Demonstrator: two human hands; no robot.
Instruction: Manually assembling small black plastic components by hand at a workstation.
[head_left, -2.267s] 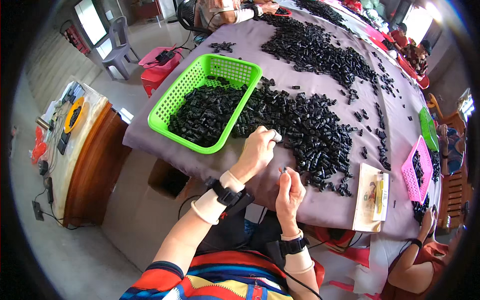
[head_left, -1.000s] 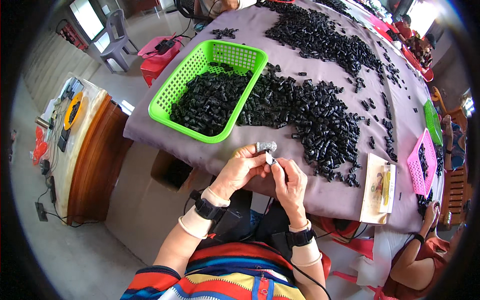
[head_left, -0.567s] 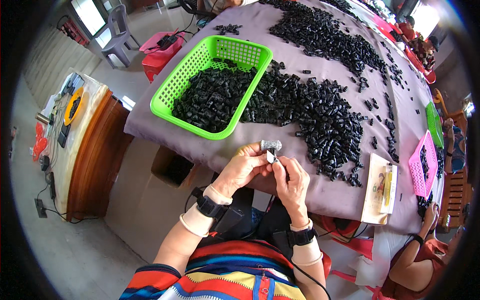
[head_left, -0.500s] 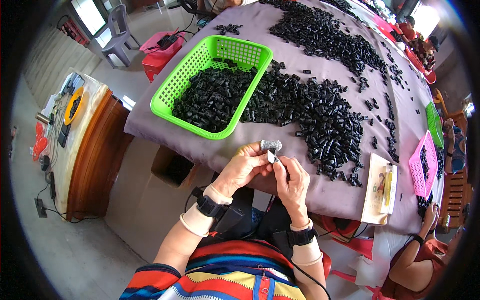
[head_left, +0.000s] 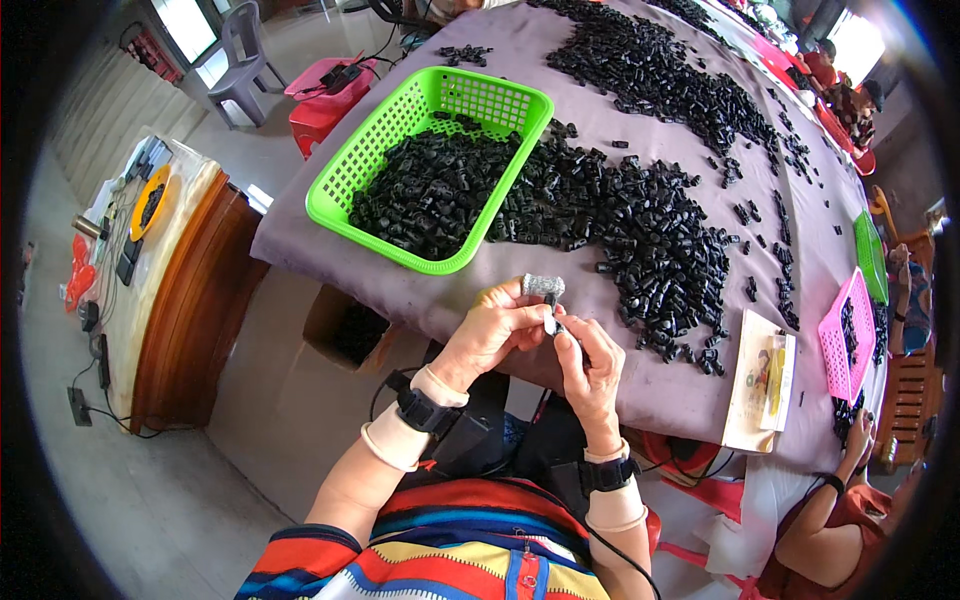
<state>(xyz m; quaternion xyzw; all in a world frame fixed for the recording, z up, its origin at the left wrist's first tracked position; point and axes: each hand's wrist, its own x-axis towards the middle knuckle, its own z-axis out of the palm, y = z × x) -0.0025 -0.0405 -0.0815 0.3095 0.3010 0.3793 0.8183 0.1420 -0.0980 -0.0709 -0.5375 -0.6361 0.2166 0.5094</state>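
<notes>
Just over the near edge of the table, my left hand (head_left: 488,328) pinches a small black plastic part (head_left: 551,300). A grey textured wrap (head_left: 543,285) covers the tip of a finger on that hand. Close beside it, my right hand (head_left: 592,368) has thumb and fingertips pressed together at the same part. A small pale flat piece (head_left: 549,322) shows between the two hands; its kind and which hand holds it are unclear. Beyond them stands a green plastic basket (head_left: 395,254) filled with similar black parts, next to a loose pile of them (head_left: 660,240).
The cloth-covered table (head_left: 450,310) carries more black parts. At right lie a cardboard sheet (head_left: 742,400) and a pink basket (head_left: 832,340). A co-worker's hand (head_left: 860,435) is near it. Below the left edge stands a cardboard box (head_left: 325,325); a wooden desk (head_left: 195,310) is farther left.
The pale flat piece has turned and now shows narrower between the hands. My right hand has shifted slightly right and down. The whole view has moved a little.
</notes>
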